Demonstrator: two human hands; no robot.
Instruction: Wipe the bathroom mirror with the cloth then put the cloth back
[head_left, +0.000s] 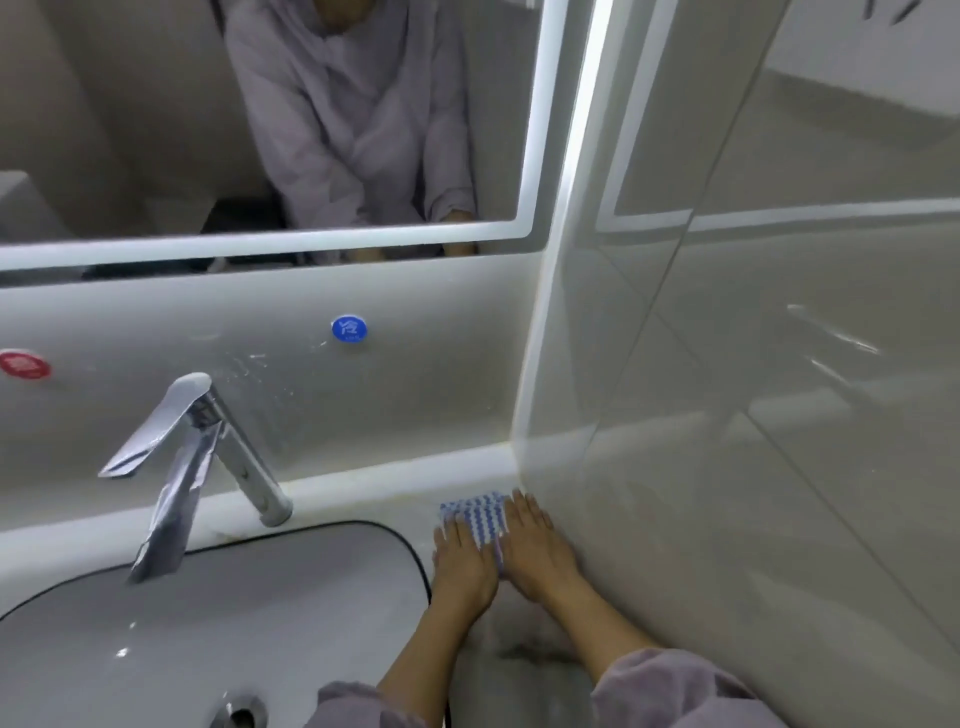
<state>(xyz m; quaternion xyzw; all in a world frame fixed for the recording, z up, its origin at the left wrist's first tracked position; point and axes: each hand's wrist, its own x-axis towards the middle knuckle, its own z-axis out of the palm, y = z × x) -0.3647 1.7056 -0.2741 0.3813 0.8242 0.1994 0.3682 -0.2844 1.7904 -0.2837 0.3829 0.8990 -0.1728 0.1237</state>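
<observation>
The blue-and-white cloth (480, 517) lies on the white counter (363, 512) in the corner, right of the basin (208, 623) and the chrome faucet (192, 457). The left hand (462, 564) and the right hand (540, 545) both rest flat on it, fingers straight. The mirror (156, 130) hangs above.

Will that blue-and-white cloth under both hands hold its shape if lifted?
Probably floppy: the cloth lies flat under the left hand and right hand. Likely light, as it looks thin. On the glossy counter it may slide when pushed.
</observation>
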